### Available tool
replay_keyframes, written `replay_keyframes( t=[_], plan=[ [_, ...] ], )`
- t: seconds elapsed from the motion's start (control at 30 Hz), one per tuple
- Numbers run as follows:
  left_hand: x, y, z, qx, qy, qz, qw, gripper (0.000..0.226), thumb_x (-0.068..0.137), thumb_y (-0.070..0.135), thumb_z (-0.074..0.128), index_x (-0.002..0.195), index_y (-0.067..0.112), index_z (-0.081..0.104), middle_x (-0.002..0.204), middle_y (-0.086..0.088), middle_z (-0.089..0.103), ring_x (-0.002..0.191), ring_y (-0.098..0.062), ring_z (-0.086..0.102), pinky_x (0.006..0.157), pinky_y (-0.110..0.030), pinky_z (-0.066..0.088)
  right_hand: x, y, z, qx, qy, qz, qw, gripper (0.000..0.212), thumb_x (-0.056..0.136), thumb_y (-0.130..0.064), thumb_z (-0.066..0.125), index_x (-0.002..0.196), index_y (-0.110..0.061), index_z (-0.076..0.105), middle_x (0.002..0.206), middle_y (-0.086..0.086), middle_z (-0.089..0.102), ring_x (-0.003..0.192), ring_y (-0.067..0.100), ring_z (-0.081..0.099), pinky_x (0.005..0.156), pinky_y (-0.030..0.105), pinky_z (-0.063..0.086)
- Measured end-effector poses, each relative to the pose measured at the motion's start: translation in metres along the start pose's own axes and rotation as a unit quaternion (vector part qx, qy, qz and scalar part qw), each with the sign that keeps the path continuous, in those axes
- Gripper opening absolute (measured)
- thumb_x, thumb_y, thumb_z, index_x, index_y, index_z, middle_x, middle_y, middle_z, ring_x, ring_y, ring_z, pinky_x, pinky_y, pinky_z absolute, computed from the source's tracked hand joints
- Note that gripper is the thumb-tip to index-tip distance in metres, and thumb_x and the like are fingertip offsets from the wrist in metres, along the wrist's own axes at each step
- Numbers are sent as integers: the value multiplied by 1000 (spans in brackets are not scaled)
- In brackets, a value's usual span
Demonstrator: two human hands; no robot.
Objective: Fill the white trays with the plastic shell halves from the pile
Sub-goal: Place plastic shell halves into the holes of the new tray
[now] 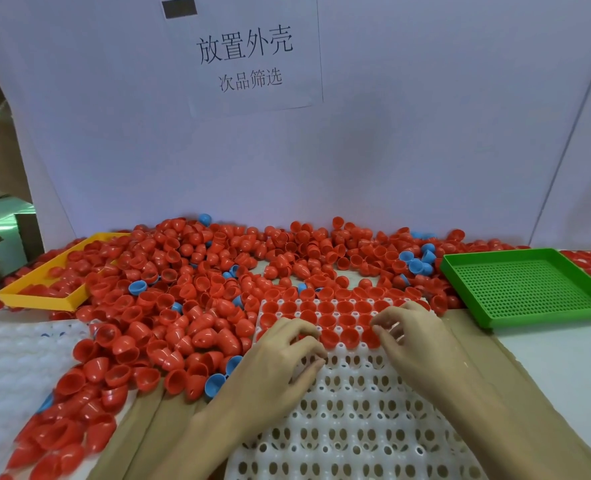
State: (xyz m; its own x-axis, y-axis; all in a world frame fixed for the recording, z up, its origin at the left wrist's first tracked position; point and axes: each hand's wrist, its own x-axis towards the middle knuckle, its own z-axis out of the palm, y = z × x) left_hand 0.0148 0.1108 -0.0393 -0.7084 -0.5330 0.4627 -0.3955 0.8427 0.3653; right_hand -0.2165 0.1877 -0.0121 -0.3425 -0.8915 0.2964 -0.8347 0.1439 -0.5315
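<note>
A white tray with rows of round holes lies in front of me. Its far rows hold red shell halves, open side up. A big pile of red shell halves with a few blue ones covers the table behind and to the left. My left hand rests on the tray's left part, fingers curled at the edge of the filled rows; I cannot tell whether it holds a shell. My right hand hovers over the tray's right part with fingers bent and apart, nothing visible in it.
A green perforated tray stands at the right. A yellow tray with red shells sits at the left. Another white tray lies at the near left. A white wall with a paper sign closes the back.
</note>
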Motion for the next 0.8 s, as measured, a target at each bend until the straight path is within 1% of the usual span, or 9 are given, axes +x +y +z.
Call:
replay_keyframes(
  t=[0.13, 0.27, 0.37, 0.5, 0.57, 0.63, 0.7, 0.73, 0.8],
  plan=[
    [10, 5, -4, -109, 21, -81, 990, 9, 102, 30, 68, 106, 30, 76, 117, 24, 61, 124, -5, 56, 107, -14, 39, 3, 3, 3, -1, -8, -3, 1000, 15, 101, -21, 66, 111, -27, 75, 104, -14, 55, 83, 0, 59, 68, 9, 44],
    [37, -2, -10, -115, 48, -108, 986, 11, 102, 27, 65, 108, 30, 74, 114, 22, 63, 117, -1, 59, 104, -21, 46, 3, 4, 6, 10, 3, -11, 1000, 13, 101, -23, 66, 109, -27, 75, 101, -14, 55, 83, 1, 58, 74, 15, 48],
    [77, -26, -9, -52, 46, -133, 989, 19, 104, 30, 61, 118, 24, 71, 123, 14, 59, 120, -1, 53, 111, -29, 43, 2, 4, 7, 16, 18, -15, 1000, 15, 103, -24, 61, 111, -27, 73, 101, -13, 57, 86, 0, 56, 78, 18, 50],
    [132, -69, -7, 98, -36, -202, 974, 41, 107, 37, 52, 140, 14, 60, 154, -7, 44, 145, -25, 37, 122, -43, 31, 2, 5, 6, 23, 18, -15, 999, 17, 104, -22, 58, 113, -26, 73, 103, -12, 57, 89, 1, 56, 81, 21, 51],
    [147, -89, -8, 140, -92, -224, 960, 42, 108, 36, 51, 143, 14, 58, 160, -13, 39, 148, -34, 36, 122, -49, 31, 2, 5, 6, 25, 16, -15, 999, 18, 104, -21, 58, 113, -26, 73, 102, -13, 57, 89, 1, 56, 81, 19, 49],
    [154, -103, -10, 124, -124, -218, 960, 33, 107, 27, 52, 131, 10, 68, 145, -15, 55, 135, -33, 53, 113, -46, 43, 3, 6, 5, 23, 16, -19, 999, 19, 104, -20, 57, 112, -25, 73, 102, -14, 57, 90, 1, 56, 82, 18, 49],
    [154, -111, -7, 95, -113, -211, 966, 28, 106, 19, 54, 115, 4, 76, 125, -13, 67, 120, -27, 62, 103, -40, 49, 3, 6, 5, 23, 14, -24, 999, 19, 104, -20, 57, 111, -25, 73, 101, -13, 57, 89, 1, 56, 82, 19, 49],
    [153, -113, -6, 88, -106, -211, 968, 27, 106, 18, 55, 111, 4, 78, 123, -12, 65, 119, -25, 61, 103, -38, 49, 3, 7, 6, 22, 13, -28, 999, 18, 104, -20, 57, 110, -25, 73, 100, -14, 57, 89, 1, 56, 82, 18, 49],
    [149, -115, -6, 78, -89, -207, 971, 25, 105, 19, 57, 114, 7, 78, 126, -10, 58, 120, -23, 57, 107, -34, 45, 3, 7, 6, 20, 13, -36, 999, 18, 104, -20, 57, 107, -25, 74, 97, -16, 56, 90, -1, 54, 83, 17, 47]
  ],
)
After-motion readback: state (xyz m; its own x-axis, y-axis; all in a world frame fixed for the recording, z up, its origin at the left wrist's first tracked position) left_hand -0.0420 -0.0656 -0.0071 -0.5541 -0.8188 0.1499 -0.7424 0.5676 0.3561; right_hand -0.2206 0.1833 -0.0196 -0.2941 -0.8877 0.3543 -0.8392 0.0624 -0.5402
